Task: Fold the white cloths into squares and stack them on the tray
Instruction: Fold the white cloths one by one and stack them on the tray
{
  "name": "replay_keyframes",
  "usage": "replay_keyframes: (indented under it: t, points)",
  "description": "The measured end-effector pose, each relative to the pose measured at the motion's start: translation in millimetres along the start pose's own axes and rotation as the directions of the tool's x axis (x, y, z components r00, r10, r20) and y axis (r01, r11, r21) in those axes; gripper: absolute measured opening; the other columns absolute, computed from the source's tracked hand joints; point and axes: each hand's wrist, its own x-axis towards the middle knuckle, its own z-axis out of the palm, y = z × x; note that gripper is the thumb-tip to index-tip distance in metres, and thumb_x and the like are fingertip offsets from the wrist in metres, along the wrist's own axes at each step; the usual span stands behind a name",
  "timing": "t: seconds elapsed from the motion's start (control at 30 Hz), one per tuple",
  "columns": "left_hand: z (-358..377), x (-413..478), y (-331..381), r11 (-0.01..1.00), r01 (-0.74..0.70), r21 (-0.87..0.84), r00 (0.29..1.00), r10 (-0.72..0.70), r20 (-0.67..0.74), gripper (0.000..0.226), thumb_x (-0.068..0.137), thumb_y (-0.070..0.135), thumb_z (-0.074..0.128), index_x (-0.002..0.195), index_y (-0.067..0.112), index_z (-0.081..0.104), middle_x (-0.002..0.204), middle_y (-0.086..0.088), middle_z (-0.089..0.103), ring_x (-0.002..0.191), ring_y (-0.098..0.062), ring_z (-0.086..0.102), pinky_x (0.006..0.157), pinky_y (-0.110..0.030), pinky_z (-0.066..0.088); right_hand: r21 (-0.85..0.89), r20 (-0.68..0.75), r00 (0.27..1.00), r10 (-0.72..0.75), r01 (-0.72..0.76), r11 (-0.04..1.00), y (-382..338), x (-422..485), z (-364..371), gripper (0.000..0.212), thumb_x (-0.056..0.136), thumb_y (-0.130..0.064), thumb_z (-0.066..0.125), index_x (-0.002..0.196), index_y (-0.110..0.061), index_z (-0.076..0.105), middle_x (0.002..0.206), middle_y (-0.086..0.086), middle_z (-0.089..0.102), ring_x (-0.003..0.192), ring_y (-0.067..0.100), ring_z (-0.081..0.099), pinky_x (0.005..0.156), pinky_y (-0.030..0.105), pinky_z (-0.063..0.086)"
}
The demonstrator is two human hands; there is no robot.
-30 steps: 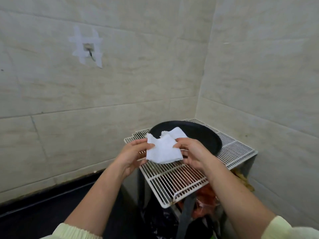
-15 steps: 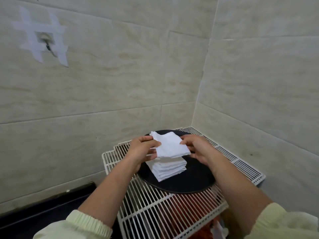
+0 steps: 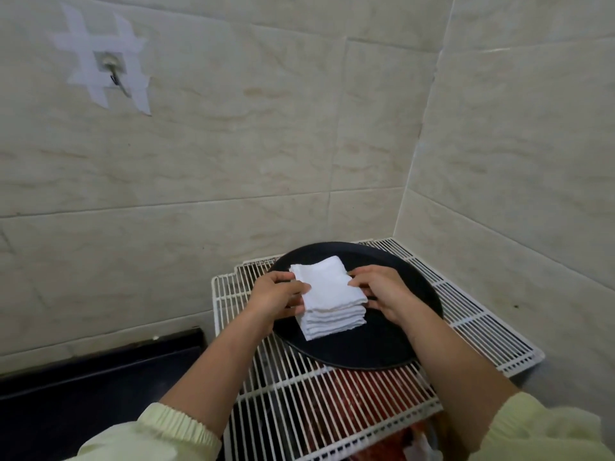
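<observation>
**Folded white cloths on black tray: hazards and count**

Item: top cloth, white, folded roughly square. It lies on the stack of folded white cloths, slightly askew to the layers beneath. The stack sits left of centre on the round black tray.

Hold: the left hand pinches the cloth's left edge, thumb above. The right hand pinches its right edge. The fingers of both are narrow, closed on the fabric, not spread.

Hazards, as judged:
- The top cloth may spring open on release, since soft fabric keeps a fold poorly.
- A fingertip dragging out along an edge could pull the upper layers sideways, leaving the stack leaning or stepped.
- The askew top cloth, left uncorrected, would give an uneven pile.
- The tray's near edge sits over the open bars of the wire rack, so a hard press there might shift or tip it.

Count:
- Hands: two.
- Tray: one.
- Stacks: one. About five layer edges show at its front, but how many cloths they make up cannot be told.
- Loose unfolded cloths: none in view.
- Wire rack: one, set in the tiled corner, with something red beneath it.
- Taped wall hook: one.
</observation>
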Motion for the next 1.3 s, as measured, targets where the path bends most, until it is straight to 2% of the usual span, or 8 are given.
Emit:
replay_keyframes:
  t: [0.13,0.27,0.37,0.57,0.7,0.87,1.07,1.3]
  points:
    - [2.4,-4.7,-3.0,0.999,-0.008,0.034,1.000,0.008,-0.005,0.038,0.079,0.000,0.074,0.111,0.004,0.054,0.080,-0.010,0.062,0.060,-0.016,0.060,0.052,-0.026,0.056,0.020,-0.032,0.999,-0.029,0.029,0.999,1.3,-1.3,-1.6,0.023,0.076,0.008,0.059,0.087,-0.008,0.071,0.080,0.011,0.067,0.066,0.017,0.059,0.058,0.027,0.049]
    - [4.8,-10.9,-6.8,0.994,-0.027,0.104,0.999,0.031,-0.030,0.041,0.080,0.000,0.073,0.114,0.003,0.051,0.083,-0.012,0.061,0.063,-0.018,0.059,0.049,-0.025,0.057,-0.165,-0.042,0.995,-0.090,0.081,0.983,7.8,-1.5,-4.3,0.018,0.078,0.004,0.064,0.084,-0.012,0.070,0.091,0.009,0.068,0.074,0.016,0.060,0.056,0.023,0.045]
    - [5.0,-13.9,-7.4,0.990,-0.051,0.133,0.997,0.059,-0.052,0.040,0.080,0.002,0.074,0.113,0.002,0.051,0.081,-0.012,0.062,0.063,-0.019,0.060,0.049,-0.026,0.057,-0.260,-0.040,0.988,-0.151,0.136,0.956,8.7,0.2,-6.5,0.016,0.076,0.001,0.067,0.083,-0.013,0.070,0.097,0.008,0.070,0.083,0.018,0.063,0.066,0.028,0.049]
    - [-4.2,-21.4,-4.4,0.979,-0.116,0.166,0.981,0.139,-0.135,0.026,0.085,0.010,0.070,0.106,0.004,0.057,0.080,-0.009,0.062,0.063,-0.017,0.060,0.058,-0.029,0.056,-0.562,-0.090,0.890,-0.448,0.326,0.760,-6.9,-10.8,6.0,0.019,0.077,-0.009,0.064,0.095,-0.013,0.067,0.101,0.003,0.066,0.098,0.020,0.060,0.075,0.026,0.043]
    - [-21.9,-33.3,-0.2,0.959,-0.186,0.215,0.951,0.230,-0.206,0.010,0.086,0.007,0.067,0.086,0.011,0.058,0.071,-0.006,0.059,0.059,-0.015,0.055,0.057,-0.027,0.049,-0.582,0.073,0.841,-0.537,0.473,0.661,-10.1,-26.8,40.0,0.019,0.079,-0.009,0.063,0.097,-0.015,0.065,0.108,0.002,0.061,0.103,0.019,0.055,0.079,0.025,0.040]
    - [-87.6,-69.2,-19.9,0.870,-0.164,0.466,0.878,0.344,-0.334,0.007,0.085,0.014,0.067,0.086,0.014,0.059,0.067,0.000,0.058,0.062,-0.018,0.055,0.064,-0.030,0.046,-0.577,0.327,0.777,-0.538,0.615,0.537,1.4,-61.9,110.9,0.021,0.081,-0.014,0.065,0.102,-0.012,0.066,0.109,0.008,0.063,0.104,0.024,0.058,0.091,0.034,0.047]
    - [-180.8,-133.8,-48.3,0.739,0.035,0.672,0.773,0.406,-0.487,0.010,0.085,0.018,0.064,0.094,0.014,0.063,0.080,0.002,0.062,0.082,-0.018,0.059,0.069,-0.024,0.041,-0.577,0.611,0.654,-0.446,0.754,0.315,28.8,-117.3,206.2,0.031,0.084,-0.020,0.060,0.114,-0.012,0.064,0.118,0.010,0.062,0.114,0.027,0.054,0.093,0.032,0.043]
    - [-309.6,-235.4,-124.0,0.673,0.291,0.680,0.725,0.308,-0.615,0.017,0.084,0.021,0.061,0.100,0.015,0.063,0.098,-0.002,0.065,0.095,-0.022,0.061,0.076,-0.027,0.043,-0.521,0.823,0.530,-0.206,0.848,0.096,108.8,-204.9,325.4,0.042,0.089,-0.030,0.057,0.128,-0.016,0.048,0.131,0.007,0.050,0.122,0.028,0.044,0.098,0.040,0.041]
